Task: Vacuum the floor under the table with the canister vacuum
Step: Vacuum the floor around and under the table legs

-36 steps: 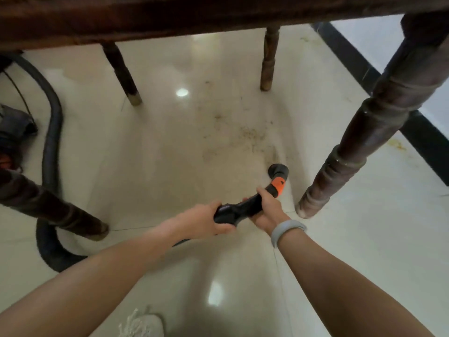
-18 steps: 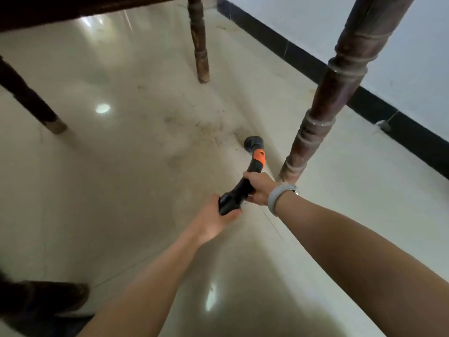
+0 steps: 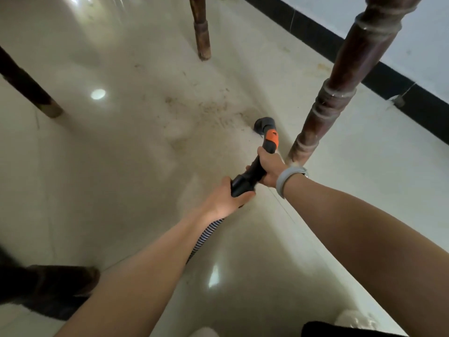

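I see open floor [image 3: 126, 166] between four table legs, room to pass leftward; turned leg [image 3: 340, 93] stands just right of nozzle [image 3: 264, 124], blocks rightward pass; far leg [image 3: 201, 32] ahead, well apart; left leg [image 3: 26, 88] far off; baseboard [image 3: 364, 66] bounds right side

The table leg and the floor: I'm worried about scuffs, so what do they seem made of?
The table leg beside the vacuum nozzle looks like dark varnished wood, judging by its turned rings and dull sheen. The floor looks like polished stone or glazed tile: pale, with sharp light reflections and thin joint lines.
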`<state>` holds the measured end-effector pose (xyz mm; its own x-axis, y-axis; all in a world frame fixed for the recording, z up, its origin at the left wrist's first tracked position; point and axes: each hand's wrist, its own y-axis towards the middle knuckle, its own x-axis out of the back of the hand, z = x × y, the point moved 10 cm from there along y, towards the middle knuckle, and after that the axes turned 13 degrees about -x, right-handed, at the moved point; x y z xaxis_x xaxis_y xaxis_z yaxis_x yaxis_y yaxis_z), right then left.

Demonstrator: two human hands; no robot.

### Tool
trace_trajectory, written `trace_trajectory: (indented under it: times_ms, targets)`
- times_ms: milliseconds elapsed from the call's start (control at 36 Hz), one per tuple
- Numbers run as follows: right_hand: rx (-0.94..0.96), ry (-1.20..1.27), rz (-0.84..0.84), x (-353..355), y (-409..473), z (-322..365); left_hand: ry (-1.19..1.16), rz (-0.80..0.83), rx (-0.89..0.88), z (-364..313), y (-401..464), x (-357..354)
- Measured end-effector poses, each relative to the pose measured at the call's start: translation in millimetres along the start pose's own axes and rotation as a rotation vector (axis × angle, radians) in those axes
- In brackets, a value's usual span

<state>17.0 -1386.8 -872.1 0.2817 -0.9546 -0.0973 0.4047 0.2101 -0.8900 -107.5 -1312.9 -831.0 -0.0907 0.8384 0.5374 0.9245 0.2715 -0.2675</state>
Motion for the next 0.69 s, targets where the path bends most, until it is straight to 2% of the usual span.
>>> trace_trajectory:
  times_ms: [139,250,361,444,694]
  targets:
    - [0.041,-0.078,0.008,-11.0,6.2,7.6,-0.043,0.053,0.037,11.7,-1.9,-1.6]
    - [0.058,-0.225,0.050,-50.4,3.1,4.8,-0.101,-0.077,0.072,23.4,-17.6,13.8]
    - [0.082,-0.370,0.086,-93.0,0.9,-18.3,-0.131,-0.210,0.198,57.7,-47.4,30.7]
    - [0.121,-0.509,0.114,-120.1,-1.9,-38.3,-0.159,-0.224,0.265,79.4,-62.9,31.1]
    - [0.155,-0.819,0.244,-175.1,-22.6,-76.7,-0.290,-0.298,0.301,89.4,-97.7,36.1]
